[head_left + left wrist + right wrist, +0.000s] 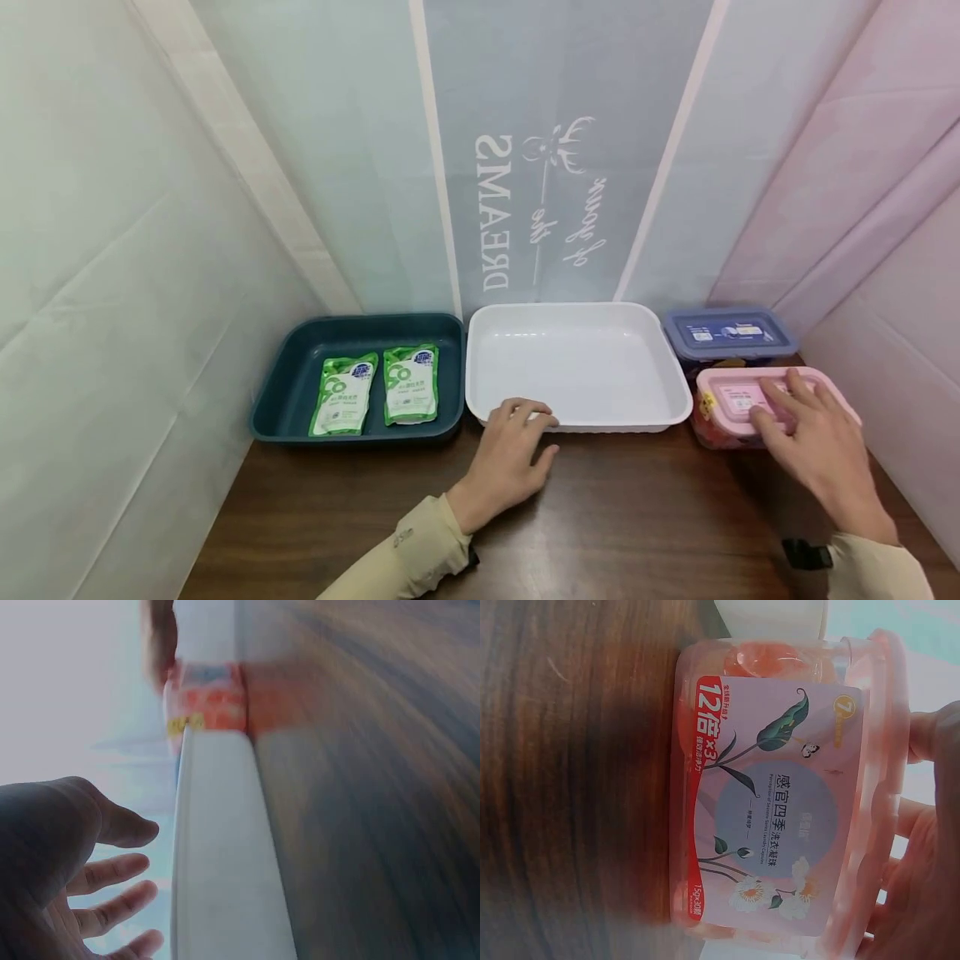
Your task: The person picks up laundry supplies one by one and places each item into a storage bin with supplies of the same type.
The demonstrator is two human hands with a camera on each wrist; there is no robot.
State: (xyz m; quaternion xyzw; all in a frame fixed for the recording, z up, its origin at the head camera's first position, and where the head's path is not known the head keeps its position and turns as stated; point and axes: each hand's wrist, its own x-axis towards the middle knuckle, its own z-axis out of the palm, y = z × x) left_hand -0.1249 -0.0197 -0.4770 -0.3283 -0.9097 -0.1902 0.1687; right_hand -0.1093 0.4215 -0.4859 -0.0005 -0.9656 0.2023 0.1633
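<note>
In the head view my left hand (506,462) is at the front rim of a white tray (573,367), its fingers loosely bent over the edge and holding nothing. The left wrist view shows that hand's thumb and fingers (120,874) spread apart beside the tray wall (221,847). On the right, my right hand (821,446) rests on the pink lid of a clear box of laundry capsules (738,400). A floral label covers the side of this box (780,787) in the right wrist view, with the fingers (911,817) lying over its lid.
A dark teal tray (292,375) at the left holds two green-and-white pouches (345,396). Behind the pink-lidded box stands a blue-lidded box (731,333). Fabric walls (150,275) enclose the brown wooden table (622,508) at the back and sides.
</note>
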